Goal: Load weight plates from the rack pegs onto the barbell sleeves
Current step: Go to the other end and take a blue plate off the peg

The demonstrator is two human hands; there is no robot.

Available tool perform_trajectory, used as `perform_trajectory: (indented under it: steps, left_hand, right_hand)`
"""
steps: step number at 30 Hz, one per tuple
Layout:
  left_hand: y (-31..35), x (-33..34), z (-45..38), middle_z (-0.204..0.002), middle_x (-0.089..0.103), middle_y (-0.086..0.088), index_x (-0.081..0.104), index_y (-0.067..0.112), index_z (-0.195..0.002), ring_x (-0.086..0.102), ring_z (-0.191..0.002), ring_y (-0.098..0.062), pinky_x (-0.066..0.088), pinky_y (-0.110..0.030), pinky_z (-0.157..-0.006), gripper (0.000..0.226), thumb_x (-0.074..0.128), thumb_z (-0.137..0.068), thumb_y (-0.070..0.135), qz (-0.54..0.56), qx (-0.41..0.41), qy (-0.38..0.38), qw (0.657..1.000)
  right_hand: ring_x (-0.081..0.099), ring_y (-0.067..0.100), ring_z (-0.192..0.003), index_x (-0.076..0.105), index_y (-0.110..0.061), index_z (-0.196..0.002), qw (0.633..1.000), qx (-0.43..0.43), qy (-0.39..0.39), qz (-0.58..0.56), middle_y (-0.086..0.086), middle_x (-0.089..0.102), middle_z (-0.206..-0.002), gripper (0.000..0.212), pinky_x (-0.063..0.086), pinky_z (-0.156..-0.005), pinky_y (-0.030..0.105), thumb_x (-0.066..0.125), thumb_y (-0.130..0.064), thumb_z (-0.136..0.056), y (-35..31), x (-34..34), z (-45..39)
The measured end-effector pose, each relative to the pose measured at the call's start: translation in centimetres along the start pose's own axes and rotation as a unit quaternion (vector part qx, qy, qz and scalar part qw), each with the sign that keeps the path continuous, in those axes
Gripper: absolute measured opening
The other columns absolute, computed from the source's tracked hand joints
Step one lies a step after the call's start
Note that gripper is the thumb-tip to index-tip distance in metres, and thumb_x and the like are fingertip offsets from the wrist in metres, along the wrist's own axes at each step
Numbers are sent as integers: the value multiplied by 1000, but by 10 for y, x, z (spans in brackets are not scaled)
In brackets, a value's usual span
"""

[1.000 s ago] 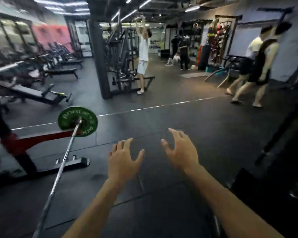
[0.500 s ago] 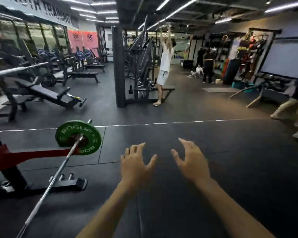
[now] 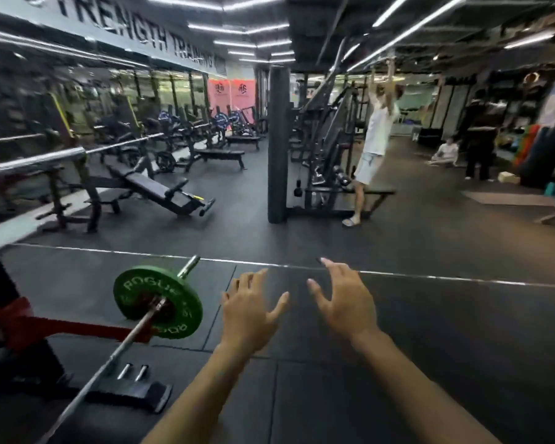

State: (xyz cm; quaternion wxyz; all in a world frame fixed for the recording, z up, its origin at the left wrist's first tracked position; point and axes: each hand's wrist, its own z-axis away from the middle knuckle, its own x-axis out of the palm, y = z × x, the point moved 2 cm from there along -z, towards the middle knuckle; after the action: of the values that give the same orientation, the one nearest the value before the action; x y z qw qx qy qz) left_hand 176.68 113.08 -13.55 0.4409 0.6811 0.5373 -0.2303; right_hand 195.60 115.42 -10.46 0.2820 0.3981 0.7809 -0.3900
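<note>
Both hands, left (image 3: 249, 310) and right (image 3: 345, 302), hung spread and empty above the floor (image 3: 430, 331), palms facing each other, with the green plate (image 3: 135, 291) on the barbell (image 3: 109, 357) sleeve just left of the left hand, untouched.

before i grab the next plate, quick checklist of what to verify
1. Both hands free: ok. Left hand and right hand are open and hold nothing.
2. Green plate seated on the barbell: ok.
3. Room on the sleeve end for another plate: ok, bare metal shows past the plate.
4. Collar on the sleeve: cannot tell.
5. Rack pegs with plates within reach: cannot tell, none in view.
6. Floor ahead unobstructed: ok.
</note>
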Motion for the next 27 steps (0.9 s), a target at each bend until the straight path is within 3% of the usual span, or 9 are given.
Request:
perform_trajectory:
  steps: [6,14,27]
  left_hand:
    - [-44,56,-121,-120,59,1,56,24,-130,51,-115,-25,41,-43,-90,70,37,-79,68,-50,-69,53,995]
    - [-86,178,-314,-125,55,0,51,25,-136,48,-114,-24,38,-43,-91,64,53,-85,63,-27,-110,54,992]
    - [-129,348,-619,-128,52,1,47,27,-138,46,-114,-24,37,-42,-89,65,47,-86,66,-66,-92,44,993]
  right_hand:
    - [54,26,-109,52,-15,-134,997,-63,-22,-40,4,58,-124,51,46,-87,38,58,-43,-91,22,87,-139]
    - [50,21,-117,46,-19,-139,996,-54,-66,-25,0,53,-130,55,44,-90,36,51,-49,-93,83,200,-325]
    - [51,25,-113,48,-17,-138,996,-75,-47,-18,2,55,-126,55,47,-88,41,52,-48,-93,188,367,-633]
